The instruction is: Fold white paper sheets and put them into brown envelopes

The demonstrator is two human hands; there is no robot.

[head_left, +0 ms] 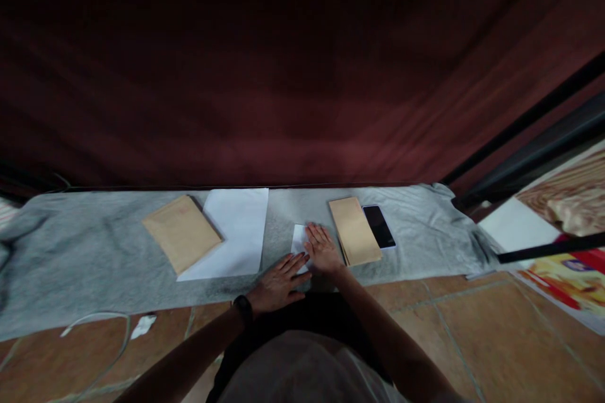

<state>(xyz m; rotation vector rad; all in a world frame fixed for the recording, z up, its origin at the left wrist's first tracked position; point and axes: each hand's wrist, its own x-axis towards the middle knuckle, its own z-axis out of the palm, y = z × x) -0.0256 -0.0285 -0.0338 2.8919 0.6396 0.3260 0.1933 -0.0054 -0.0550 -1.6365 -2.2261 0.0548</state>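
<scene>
A small folded piece of white paper (298,237) lies on the grey cloth in front of me. My right hand (323,250) rests flat on its right side, fingers stretched out. At its lower left edge, my left hand (282,281) lies with fingers extended, the tips touching the paper; a dark watch is on that wrist. Just right of my hands is a stack of narrow brown envelopes (355,231). Farther left, larger brown envelopes (182,233) partly cover white paper sheets (243,233).
A phone (379,227) sits beside the narrow envelopes. The grey cloth (108,245) covers a long low surface against a dark red curtain (302,88). A cable (123,343) and a white scrap (143,326) are on the tiled floor. Black bars and a colourful box (567,277) stand at right.
</scene>
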